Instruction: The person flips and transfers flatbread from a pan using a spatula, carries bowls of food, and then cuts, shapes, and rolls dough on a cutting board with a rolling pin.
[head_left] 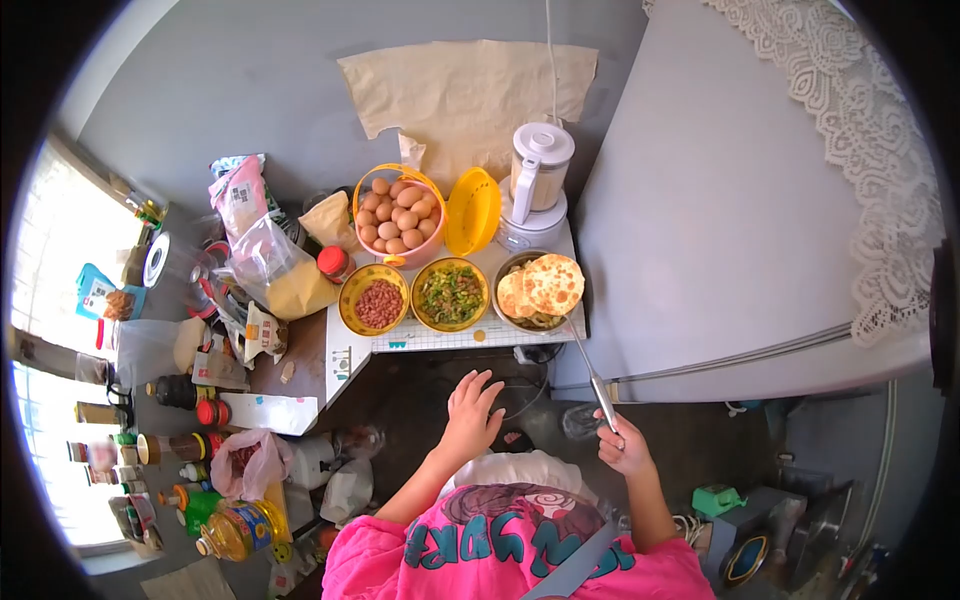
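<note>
On the near edge of the table (450, 338), I see a smooth white surface with printed marks. The blender (540, 175) has clear plastic walls and a glossy white plastic lid. The spatula (600, 388) is of shiny metal. At the table's back edge, the basket (370, 235) looks of smooth plastic; the wall paper (465, 95) is matt and wrinkled. The shirt (480, 555) is soft, matt cloth.
</note>
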